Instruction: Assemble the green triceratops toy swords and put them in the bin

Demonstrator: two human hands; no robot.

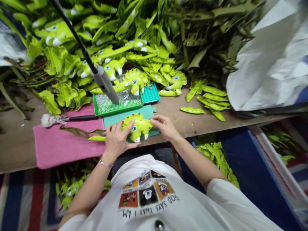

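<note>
- Lime-green plastic triceratops toy (137, 126) lies between both sets of fingers, resting on a teal mat (125, 121).
- Left hand (116, 141): fingers slightly spread, curled over the toy's body, holding it.
- Right hand (165, 126): fingers closed together, tips pressed against the toy's other side, holding it.
- Just beyond the fingers: a green tray (115, 112) of silver studs (106, 102), with a black-and-grey wand (103, 80) above it.
- Left of the left fingers: a pink cloth (67, 150) under a white-tufted brush (51, 120).
- Below the fingers: a white shirt (149, 205) printed "GOD SAYS THAT I AM", upside down in view.
</note>
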